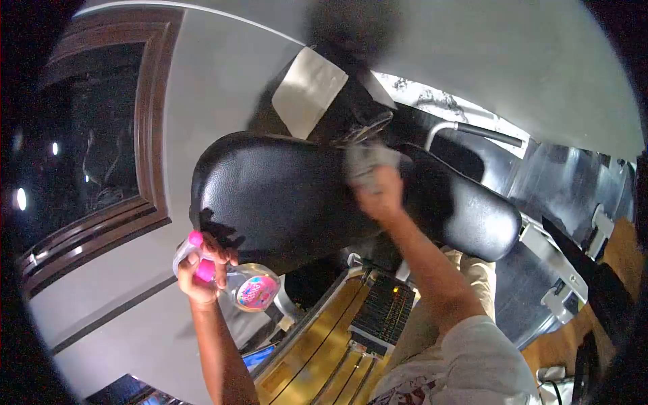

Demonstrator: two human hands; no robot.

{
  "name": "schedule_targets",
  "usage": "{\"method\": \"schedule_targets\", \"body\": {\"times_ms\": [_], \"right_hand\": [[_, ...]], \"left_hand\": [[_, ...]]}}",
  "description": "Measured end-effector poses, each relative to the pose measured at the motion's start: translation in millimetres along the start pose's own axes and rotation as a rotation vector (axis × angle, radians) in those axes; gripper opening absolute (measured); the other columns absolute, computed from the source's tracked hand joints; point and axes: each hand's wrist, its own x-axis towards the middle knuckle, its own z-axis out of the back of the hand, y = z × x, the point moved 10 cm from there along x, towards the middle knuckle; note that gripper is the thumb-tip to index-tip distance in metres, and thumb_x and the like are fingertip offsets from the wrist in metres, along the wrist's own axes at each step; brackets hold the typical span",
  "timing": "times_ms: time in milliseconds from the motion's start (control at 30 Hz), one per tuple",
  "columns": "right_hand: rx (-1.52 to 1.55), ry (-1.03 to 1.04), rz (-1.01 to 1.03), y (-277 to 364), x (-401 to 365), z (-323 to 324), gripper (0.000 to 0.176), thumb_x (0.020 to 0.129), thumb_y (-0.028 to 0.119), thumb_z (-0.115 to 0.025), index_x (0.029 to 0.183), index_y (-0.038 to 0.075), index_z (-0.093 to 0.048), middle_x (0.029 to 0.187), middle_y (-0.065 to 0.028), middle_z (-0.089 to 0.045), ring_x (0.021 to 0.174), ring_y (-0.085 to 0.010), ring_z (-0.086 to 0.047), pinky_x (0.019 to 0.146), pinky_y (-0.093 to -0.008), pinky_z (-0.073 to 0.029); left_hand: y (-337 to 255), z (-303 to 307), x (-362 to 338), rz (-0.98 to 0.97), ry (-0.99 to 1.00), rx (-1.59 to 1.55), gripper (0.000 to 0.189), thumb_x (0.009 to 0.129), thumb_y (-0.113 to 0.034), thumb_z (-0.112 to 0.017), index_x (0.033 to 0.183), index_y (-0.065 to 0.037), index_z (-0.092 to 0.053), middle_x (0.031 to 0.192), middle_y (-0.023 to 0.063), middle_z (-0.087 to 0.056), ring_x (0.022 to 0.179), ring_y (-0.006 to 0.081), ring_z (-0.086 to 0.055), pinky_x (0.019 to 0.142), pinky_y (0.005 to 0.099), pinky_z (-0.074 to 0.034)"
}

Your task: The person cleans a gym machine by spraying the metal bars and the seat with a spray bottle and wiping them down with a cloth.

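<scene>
Spray bottle (236,283), clear with pink fittings (204,271), is in the left hand (197,287), just beside the near left edge of a black padded seat (290,196). Left fingers are closed around the neck and head; the bottle body tilts toward the right, its round pink label (257,291) facing up. Right hand (379,192) is closed on a grey cloth (364,165) over the middle of the seat. Estimate on handling: bottle light to moderate, depending on its fill; thin walls would probably give if squeezed, and smooth plastic could slip in damp fingers. Neck, just under the head, looks the soundest hold. Cloth appears soft and limp, best gathered under a flat palm; seat cover looks smooth over firm padding, heavy as a whole, with little to grip except its edges. Around the seat: a pale sheet (309,91) beyond it, a metal bar with a black grip (489,133) at the far right, a brown frame (154,101) at left. Not resolved from where I stand: right fingertips and cloth are motion-blurred, so contact is uncertain; liquid level unclear; label wording illegible; seat underside lost in shadow. Whether the seat is one piece or two, I cannot tell. Dark lens border cuts off the frame's outer side.
</scene>
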Motion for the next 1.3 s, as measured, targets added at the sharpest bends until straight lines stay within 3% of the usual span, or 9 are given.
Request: {"method": "schedule_targets", "body": {"times_ms": [100,200,433,567,700,833,933,1200,1300], "right_hand": [[0.389,-0.381,-0.690,-178.9,-63.3,31.9,0.025,0.095,0.017,-0.057,0.106,-0.005,-0.064,0.110,-0.0139,-0.066,0.102,-0.0182,-0.060,0.091,-0.0324,-0.045],[0.438,-0.373,-0.560,-172.0,-43.1,34.2,0.027,0.096,0.022,-0.059,0.108,-0.001,-0.065,0.104,-0.0093,-0.067,0.097,-0.0183,-0.060,0.088,-0.0310,-0.045],[0.365,-0.371,0.253,188.5,64.3,8.4,0.023,0.074,0.020,-0.078,0.076,0.006,-0.060,0.071,-0.0116,-0.061,0.068,-0.0327,-0.063,0.060,-0.0422,-0.049],[0.210,-0.117,0.352,233.0,76.7,-11.3,0.032,0.066,0.033,-0.078,0.081,0.012,-0.059,0.082,-0.0069,-0.059,0.076,-0.0267,-0.060,0.072,-0.0438,-0.042],[0.109,-0.061,0.512,121.1,28.3,2.8,0.040,0.063,0.026,-0.079,0.092,0.006,-0.063,0.082,-0.0102,-0.058,0.074,-0.0305,-0.058,0.072,-0.0485,-0.045],[0.271,-0.229,-0.203,-92.5,-15.9,35.1,0.025,0.096,0.016,-0.056,0.114,-0.001,-0.059,0.100,-0.0104,-0.066,0.093,-0.0175,-0.059,0.083,-0.0296,-0.047],[0.431,-0.368,-0.514,-180.2,-34.5,39.7,0.029,0.098,0.026,-0.057,0.113,0.001,-0.060,0.101,-0.0076,-0.065,0.092,-0.0158,-0.058,0.085,-0.0305,-0.046],[0.322,-0.268,0.148,173.2,62.7,1.7,0.024,0.078,0.020,-0.074,0.075,0.006,-0.055,0.069,-0.0123,-0.055,0.063,-0.0331,-0.058,0.057,-0.0419,-0.045],[0.144,-0.088,0.370,250.8,72.8,-8.3,0.030,0.067,0.028,-0.079,0.078,0.010,-0.058,0.078,-0.0069,-0.056,0.075,-0.0269,-0.059,0.072,-0.0441,-0.041]], "left_hand": [[6.2,0.8,-0.1,-0.010,0.004,-0.090,0.030,0.087,-0.032,-0.052,0.088,-0.003,-0.054,0.071,0.0105,-0.056,0.033,0.0148,-0.040,0.061,0.0382,-0.053],[3.4,3.6,2.2,-0.044,-0.023,-0.085,0.032,0.086,-0.033,-0.055,0.086,-0.001,-0.054,0.071,0.0125,-0.057,0.031,0.0162,-0.040,0.061,0.0419,-0.052],[2.6,-0.9,1.1,-0.002,-0.010,-0.020,0.031,0.087,-0.034,-0.050,0.089,-0.004,-0.054,0.069,0.0087,-0.055,0.037,0.0166,-0.042,0.062,0.0402,-0.052],[5.2,-0.3,0.7,0.032,-0.005,-0.078,0.030,0.086,-0.033,-0.051,0.088,-0.004,-0.053,0.070,0.0086,-0.054,0.034,0.0157,-0.040,0.063,0.0399,-0.053],[6.1,-0.3,2.6,0.002,0.026,-0.131,0.030,0.086,-0.032,-0.054,0.088,-0.002,-0.054,0.072,0.0108,-0.056,0.032,0.0157,-0.040,0.063,0.0414,-0.052],[3.5,-3.4,2.4,-0.013,0.019,-0.065,0.029,0.087,-0.033,-0.050,0.088,-0.004,-0.052,0.071,0.0080,-0.054,0.032,0.0148,-0.038,0.062,0.0398,-0.052],[1.4,-3.0,1.1,-0.017,-0.002,-0.062,0.028,0.087,-0.032,-0.050,0.089,-0.004,-0.053,0.072,0.0078,-0.055,0.033,0.0148,-0.039,0.062,0.0402,-0.052],[3.6,-0.7,0.7,0.001,-0.020,-0.108,0.028,0.087,-0.033,-0.053,0.088,-0.004,-0.053,0.073,0.0084,-0.056,0.032,0.0150,-0.038,0.061,0.0401,-0.052],[1.7,-2.8,-0.4,0.006,0.018,-0.125,0.028,0.087,-0.033,-0.053,0.088,-0.004,-0.053,0.073,0.0083,-0.056,0.032,0.0148,-0.038,0.061,0.0395,-0.051]]}}
